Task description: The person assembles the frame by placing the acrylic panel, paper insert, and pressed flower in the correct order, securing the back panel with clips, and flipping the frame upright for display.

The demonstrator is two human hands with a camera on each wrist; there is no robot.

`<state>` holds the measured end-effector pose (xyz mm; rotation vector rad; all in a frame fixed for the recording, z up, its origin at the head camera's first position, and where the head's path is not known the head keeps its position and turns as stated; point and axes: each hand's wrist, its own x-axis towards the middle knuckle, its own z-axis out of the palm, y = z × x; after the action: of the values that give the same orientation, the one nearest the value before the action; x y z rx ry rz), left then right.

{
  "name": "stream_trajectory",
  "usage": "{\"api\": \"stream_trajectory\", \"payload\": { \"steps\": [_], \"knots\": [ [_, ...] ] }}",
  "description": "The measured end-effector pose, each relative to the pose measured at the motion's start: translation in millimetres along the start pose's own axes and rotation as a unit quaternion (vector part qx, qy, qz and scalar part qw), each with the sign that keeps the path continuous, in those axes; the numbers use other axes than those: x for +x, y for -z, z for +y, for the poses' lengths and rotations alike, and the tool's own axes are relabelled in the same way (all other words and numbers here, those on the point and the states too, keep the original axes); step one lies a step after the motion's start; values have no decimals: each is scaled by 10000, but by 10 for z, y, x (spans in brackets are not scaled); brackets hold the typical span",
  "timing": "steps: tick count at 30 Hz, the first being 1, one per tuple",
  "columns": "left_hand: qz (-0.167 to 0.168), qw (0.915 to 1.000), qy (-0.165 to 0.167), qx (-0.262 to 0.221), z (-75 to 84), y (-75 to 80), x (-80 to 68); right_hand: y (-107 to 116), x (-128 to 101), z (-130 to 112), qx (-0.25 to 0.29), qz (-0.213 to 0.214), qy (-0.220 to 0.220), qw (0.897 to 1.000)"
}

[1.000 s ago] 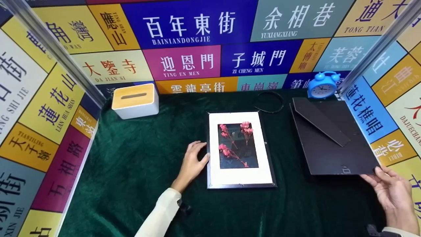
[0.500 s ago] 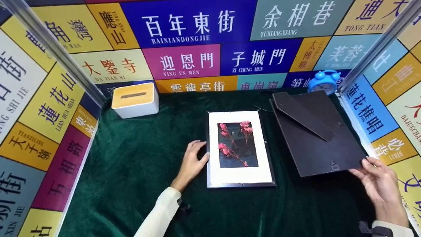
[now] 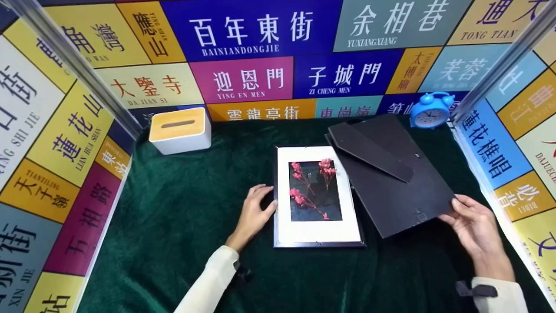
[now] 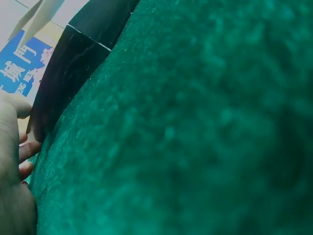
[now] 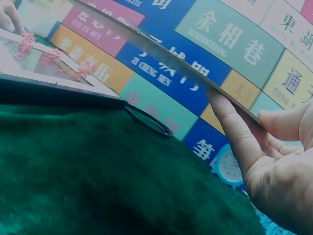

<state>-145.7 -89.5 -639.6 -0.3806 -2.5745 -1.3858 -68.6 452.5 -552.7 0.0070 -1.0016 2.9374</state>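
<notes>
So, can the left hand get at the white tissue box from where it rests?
Probably yes. The left hand lies flat beside the picture frame, and only bare green cloth separates it from the tissue box.

A staged recording booth rather than a lived-in room: printed street-sign panels [image 3: 260,39] wall it from 9 through 12 to 3 o'clock, metal corner posts [image 3: 74,65] frame it, green velvet cloth [image 3: 173,208] covers the tabletop.

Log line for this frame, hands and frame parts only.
left hand: rests on picture frame edge | right hand: pinches backing board corner | board: overlaps frame's right side
</notes>
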Motion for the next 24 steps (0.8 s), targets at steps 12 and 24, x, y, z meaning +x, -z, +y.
{"api": "stream_trajectory", "payload": {
  "steps": [12,24],
  "knots": [
    [254,9770,583,-2033,50,279,132,-167,257,170,-758,-189,-467,9958],
    [-855,9332,1371,-3209,289,820,570,-413,467,321,-2097,-142,-1124,9712]
  ]
}}
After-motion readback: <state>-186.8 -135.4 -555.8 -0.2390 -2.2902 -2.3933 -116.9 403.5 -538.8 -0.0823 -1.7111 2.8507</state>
